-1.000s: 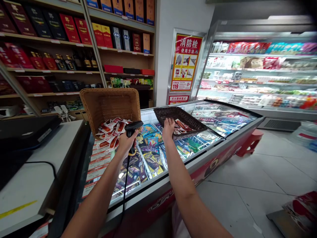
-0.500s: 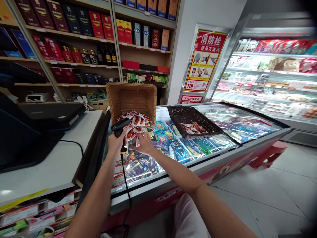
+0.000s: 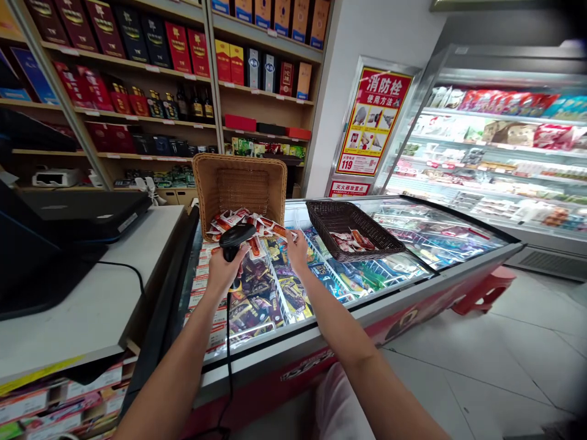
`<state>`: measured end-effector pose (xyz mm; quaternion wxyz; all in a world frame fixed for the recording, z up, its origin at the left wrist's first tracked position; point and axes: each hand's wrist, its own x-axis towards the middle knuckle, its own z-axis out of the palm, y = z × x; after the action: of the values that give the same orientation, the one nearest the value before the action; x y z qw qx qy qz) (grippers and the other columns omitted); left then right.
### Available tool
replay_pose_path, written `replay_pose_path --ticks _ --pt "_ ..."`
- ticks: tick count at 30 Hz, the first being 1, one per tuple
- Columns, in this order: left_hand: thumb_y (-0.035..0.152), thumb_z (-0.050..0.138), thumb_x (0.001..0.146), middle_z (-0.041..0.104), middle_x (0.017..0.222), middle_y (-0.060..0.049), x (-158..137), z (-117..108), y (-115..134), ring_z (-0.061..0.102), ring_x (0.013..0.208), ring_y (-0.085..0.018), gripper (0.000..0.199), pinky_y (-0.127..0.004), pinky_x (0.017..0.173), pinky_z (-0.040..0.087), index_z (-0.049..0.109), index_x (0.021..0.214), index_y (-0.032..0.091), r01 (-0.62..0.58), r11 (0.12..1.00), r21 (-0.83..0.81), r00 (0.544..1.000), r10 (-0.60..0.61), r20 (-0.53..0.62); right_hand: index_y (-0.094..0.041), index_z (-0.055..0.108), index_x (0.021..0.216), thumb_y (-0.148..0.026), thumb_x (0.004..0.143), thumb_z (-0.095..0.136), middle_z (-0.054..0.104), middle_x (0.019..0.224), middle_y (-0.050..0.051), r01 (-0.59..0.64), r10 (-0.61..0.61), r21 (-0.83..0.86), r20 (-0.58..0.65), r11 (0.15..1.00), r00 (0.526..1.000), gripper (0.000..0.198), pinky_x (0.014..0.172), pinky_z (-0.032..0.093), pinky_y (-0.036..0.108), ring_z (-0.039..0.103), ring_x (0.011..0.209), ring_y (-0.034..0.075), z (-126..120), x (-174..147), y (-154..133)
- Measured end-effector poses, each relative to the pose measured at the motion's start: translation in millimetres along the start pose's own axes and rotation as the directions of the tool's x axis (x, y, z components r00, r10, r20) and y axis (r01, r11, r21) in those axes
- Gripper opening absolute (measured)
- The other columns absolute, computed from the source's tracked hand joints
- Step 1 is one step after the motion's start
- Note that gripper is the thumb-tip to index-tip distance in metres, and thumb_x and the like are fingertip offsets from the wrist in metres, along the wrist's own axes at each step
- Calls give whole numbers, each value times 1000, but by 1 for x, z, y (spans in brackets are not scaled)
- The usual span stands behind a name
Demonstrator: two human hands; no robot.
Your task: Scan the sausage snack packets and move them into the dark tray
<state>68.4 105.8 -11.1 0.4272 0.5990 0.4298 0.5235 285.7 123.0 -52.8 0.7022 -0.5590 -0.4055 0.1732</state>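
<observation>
My left hand (image 3: pixel 224 267) grips a black barcode scanner (image 3: pixel 236 236) by its handle, its cord hanging down toward me. My right hand (image 3: pixel 298 249) is just to its right and pinches a small red and white snack packet (image 3: pixel 278 231) at the edge of a pile. That pile of packets (image 3: pixel 238 221) spills from a tan wicker basket (image 3: pixel 239 181) tipped on its side on the freezer lid. A dark woven basket (image 3: pixel 331 216) further right holds a few of the same packets (image 3: pixel 352 240).
A glass-topped chest freezer (image 3: pixel 413 269) full of ice creams runs across the front. A white counter (image 3: pixel 92 299) with a black till device (image 3: pixel 77 214) is on the left. Shelves of boxed bottles stand behind, an open chiller (image 3: pixel 499 153) on the right, and a red stool (image 3: pixel 481 290) on the floor.
My right hand left the dark basket, swung left to the packet pile and now holds a packet beside the scanner. The view turned left; my left hand kept the scanner.
</observation>
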Motion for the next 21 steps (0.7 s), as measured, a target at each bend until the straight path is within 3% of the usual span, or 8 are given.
replay_pose_path --ticks 4,13,21 --pt "52 82 70 55 47 3 -2 7 -8 51 39 -15 40 -26 41 40 54 68 23 -2 999 47 996 -2 84 -19 61 104 -68 92 52 69 66 -2 5 -4 50 -19 999 1000 51 58 52 29 66 57 17 0 -2 -7" --pt "54 82 68 56 47 3 -3 8 -12 52 41 -17 39 -27 41 39 57 71 24 44 997 71 997 -48 63 -22 61 105 -62 93 53 71 85 0 128 -128 11 -38 992 991 43 67 55 28 68 68 16 -3 -5 -16" --pt "59 79 71 58 48 1 -3 9 -13 53 41 -17 42 -27 43 40 55 69 24 5 996 86 996 -12 84 -21 61 100 -58 92 53 68 79 -1 127 -125 23 -70 992 990 39 65 54 26 63 65 14 -6 -6 -22"
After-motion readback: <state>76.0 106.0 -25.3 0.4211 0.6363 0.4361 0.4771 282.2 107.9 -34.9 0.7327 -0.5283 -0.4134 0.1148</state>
